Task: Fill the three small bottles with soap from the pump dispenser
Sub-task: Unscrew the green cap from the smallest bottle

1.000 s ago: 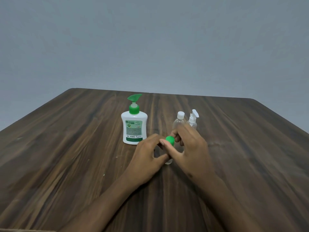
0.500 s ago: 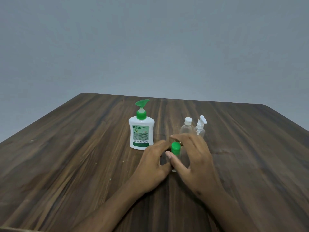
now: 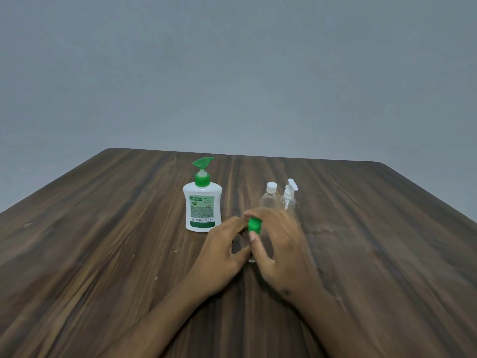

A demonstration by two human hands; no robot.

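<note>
A white soap dispenser [image 3: 202, 205] with a green pump head stands upright at the table's middle. To its right stand two clear small bottles: one with a white screw cap [image 3: 269, 197], one with a white spray top [image 3: 289, 197]. In front of them a third small clear bottle stands on the table, mostly hidden between my hands. My left hand [image 3: 222, 250] holds its body. My right hand [image 3: 280, 248] pinches its green cap [image 3: 254, 225] with thumb and fingers.
The dark wooden table [image 3: 103, 241] stretches wide on both sides of the bottles. Its far edge meets a plain grey wall.
My hands stay on the small bottle; the right fingers have shifted round the green cap, as if turning it. The camera view has moved slightly.
</note>
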